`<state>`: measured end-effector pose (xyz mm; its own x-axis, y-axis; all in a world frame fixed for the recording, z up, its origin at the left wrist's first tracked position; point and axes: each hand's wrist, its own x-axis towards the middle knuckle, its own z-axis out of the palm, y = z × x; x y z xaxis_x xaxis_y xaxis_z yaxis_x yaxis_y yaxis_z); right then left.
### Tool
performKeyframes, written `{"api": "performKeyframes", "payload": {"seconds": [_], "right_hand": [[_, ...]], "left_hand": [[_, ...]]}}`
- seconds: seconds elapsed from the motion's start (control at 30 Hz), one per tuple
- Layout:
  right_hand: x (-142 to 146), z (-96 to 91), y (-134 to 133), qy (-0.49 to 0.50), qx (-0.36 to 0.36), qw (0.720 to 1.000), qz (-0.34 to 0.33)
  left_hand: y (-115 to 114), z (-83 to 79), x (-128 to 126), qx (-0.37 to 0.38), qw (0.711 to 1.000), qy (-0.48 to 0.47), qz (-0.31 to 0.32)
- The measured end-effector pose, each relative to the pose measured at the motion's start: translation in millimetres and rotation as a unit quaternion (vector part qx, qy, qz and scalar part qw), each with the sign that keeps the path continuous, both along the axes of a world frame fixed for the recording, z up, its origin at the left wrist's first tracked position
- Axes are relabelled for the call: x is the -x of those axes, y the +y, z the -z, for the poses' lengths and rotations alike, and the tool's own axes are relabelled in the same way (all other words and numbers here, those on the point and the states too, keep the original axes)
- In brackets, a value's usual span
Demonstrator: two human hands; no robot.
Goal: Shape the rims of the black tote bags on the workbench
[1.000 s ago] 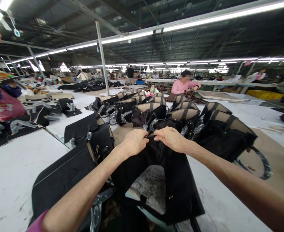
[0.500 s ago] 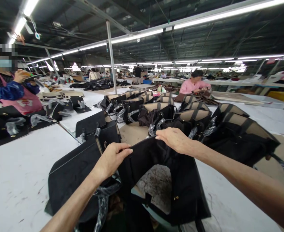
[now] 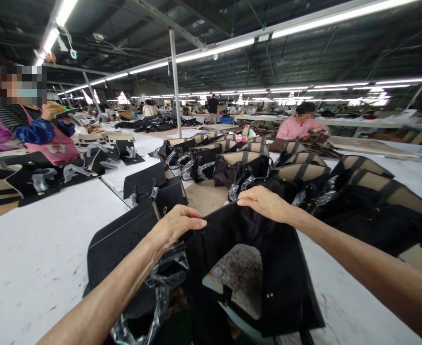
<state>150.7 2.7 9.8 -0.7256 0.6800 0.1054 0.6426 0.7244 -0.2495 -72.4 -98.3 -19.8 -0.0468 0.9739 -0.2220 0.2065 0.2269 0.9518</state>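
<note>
A black handbag (image 3: pixel 286 273) stands in front of me at the table's near side, its opening towards me. Through it shows a grey, mottled surface. My left hand (image 3: pixel 180 223) pinches the upper left corner of its top edge between thumb and fingers. Farther right along the same edge, my right hand (image 3: pixel 263 203) grips the rim, thumb underneath. Just left of it lies another black bag (image 3: pixel 121 244), its handle (image 3: pixel 158 306) wrapped in clear plastic and hanging below my left forearm.
Several black and beige bags (image 3: pixel 236 158) stand in rows beyond my hands, with more at right. Flat black pieces (image 3: pixel 41 177) with wrapped handles lie at left. A person in a pink apron (image 3: pixel 60 148) stands there; another in pink (image 3: pixel 297 127) works across the white table (image 3: pixel 27 244).
The whole view has shifted, so everything sits slightly farther right. Both hands keep their hold on the handbag's rim, which has hardly moved on the table.
</note>
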Motion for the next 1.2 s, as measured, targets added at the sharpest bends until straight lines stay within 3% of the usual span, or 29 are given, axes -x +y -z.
{"api": "performKeyframes", "payload": {"seconds": [0.17, 0.37, 0.53, 0.8, 1.0, 1.2], "right_hand": [[6.7, 2.1, -1.3, 0.013, 0.02, 1.0, 0.008], [35.8, -5.6, -24.1, 0.002, -0.019, 0.997, -0.073], [57.9, -11.4, -32.3, -0.011, 0.058, 0.993, -0.099], [59.7, -19.5, -24.5, -0.053, 0.2, 0.977, -0.055], [65.7, -23.6, -25.4, -0.085, 0.219, 0.972, -0.029], [68.9, -23.5, -25.4, -0.091, 0.213, 0.972, -0.033]], "left_hand": [[0.4, 0.2, -2.9, -0.007, 0.999, 0.006, -0.032], [-6.2, 0.4, -10.5, -0.01, 1.0, -0.01, -0.005], [-13.9, 7.2, -6.8, -0.027, 0.999, -0.039, 0.007], [-23.7, 11.6, -10.0, -0.027, 0.997, -0.078, 0.009], [-26.2, 8.9, -13.8, 0.005, 0.993, -0.118, 0.006], [-25.4, 8.9, -13.2, -0.026, 0.998, -0.062, 0.007]]}}
